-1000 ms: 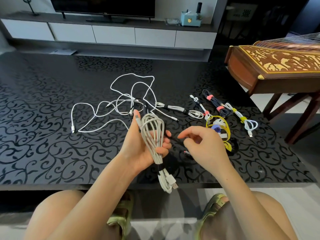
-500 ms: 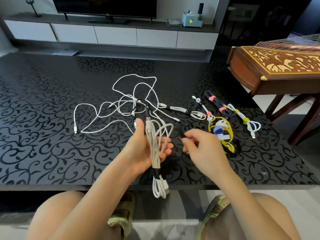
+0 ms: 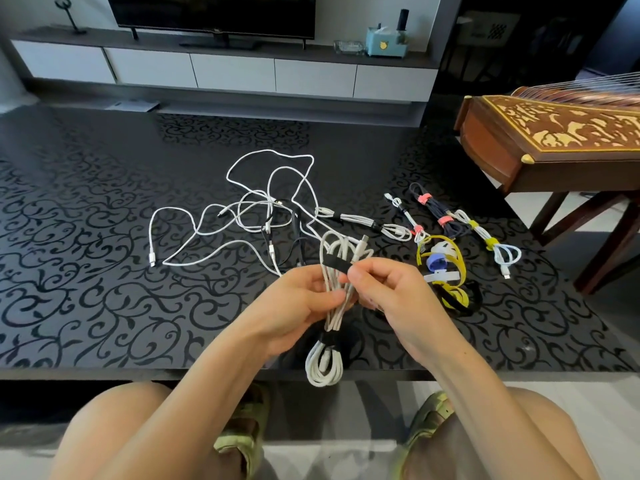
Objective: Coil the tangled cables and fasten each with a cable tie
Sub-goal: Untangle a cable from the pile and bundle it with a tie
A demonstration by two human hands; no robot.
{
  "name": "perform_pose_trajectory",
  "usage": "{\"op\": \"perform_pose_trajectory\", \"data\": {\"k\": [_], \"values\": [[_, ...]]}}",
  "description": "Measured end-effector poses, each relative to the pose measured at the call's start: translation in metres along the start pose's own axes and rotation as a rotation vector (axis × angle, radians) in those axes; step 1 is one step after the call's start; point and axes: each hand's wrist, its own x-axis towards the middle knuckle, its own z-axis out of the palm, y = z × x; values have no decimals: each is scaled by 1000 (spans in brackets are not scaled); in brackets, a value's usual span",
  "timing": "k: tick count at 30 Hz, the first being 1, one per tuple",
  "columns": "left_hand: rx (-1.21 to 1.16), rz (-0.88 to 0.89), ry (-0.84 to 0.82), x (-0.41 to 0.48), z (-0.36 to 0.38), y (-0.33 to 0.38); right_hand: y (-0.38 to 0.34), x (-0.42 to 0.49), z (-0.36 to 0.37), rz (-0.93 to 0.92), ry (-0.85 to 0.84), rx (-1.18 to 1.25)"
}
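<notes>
A glossy black table (image 3: 104,306) patterned with scrolling vines spreads beneath and beyond the left hand (image 3: 301,299) and right hand (image 3: 391,292). Far ahead of them a dark television (image 3: 211,10) stands on a long low cabinet (image 3: 235,69) with white drawer fronts, and a pale blue box (image 3: 384,45) sits toward the cabinet's right end. Well off to the right of the right hand, a wooden stringed instrument (image 3: 554,133) with pale inlay rests on a dark stand (image 3: 606,237), while green sandals (image 3: 242,441) show on the floor below both hands, past the table's near edge.
</notes>
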Motion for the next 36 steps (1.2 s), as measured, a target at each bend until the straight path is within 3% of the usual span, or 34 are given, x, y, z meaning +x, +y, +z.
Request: {"op": "perform_pose_trajectory", "data": {"k": [6,14,21,28,32,36], "values": [[309,134,19,1,-2,-5,4,0,-4,3,-31,59],[304,-44,180,16,2,-7,23,2,5,-33,94,-69],[277,173,374,9,9,-14,24,5,9,-30,146,-70],[373,242,563,10,12,-15,26,8,10,-71,165,-198],[435,292,583,9,11,-15,24,8,8,-46,183,-195],[351,252,563,11,8,-11,22,8,4,-21,173,-91]]}}
